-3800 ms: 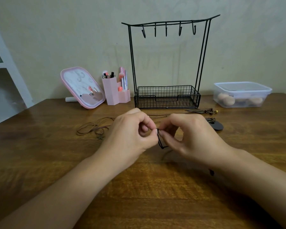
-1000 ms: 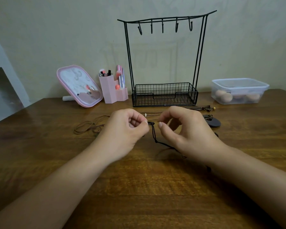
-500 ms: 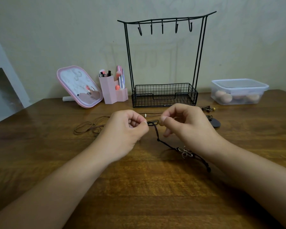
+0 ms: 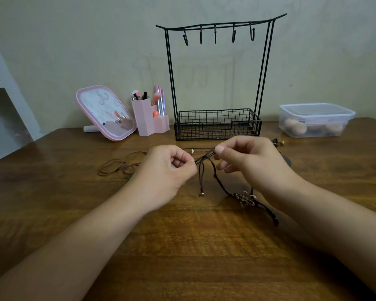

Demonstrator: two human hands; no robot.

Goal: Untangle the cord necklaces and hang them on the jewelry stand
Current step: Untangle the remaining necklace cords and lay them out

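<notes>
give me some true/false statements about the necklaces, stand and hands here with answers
1. Both hands, left hand and right hand, pinch the dark brown cord necklace. True.
2. A necklace hangs on the black wire jewelry stand. False: its hooks are bare.
3. The metal flower pendant lies in the stand's basket. False: it is near the right wrist, over the wooden table.
4. A light brown cord lies on the table beyond the left hand. True.

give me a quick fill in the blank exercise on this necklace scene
1. Both hands, the left hand and the right hand, pinch a dark ____ between them.
2. The jewelry stand has ____ hooks, all bare.
3. A ____-shaped pendant hangs below the right hand.
4. The mirror has a ____ frame.

Missing words: cord; five; flower; pink
</notes>
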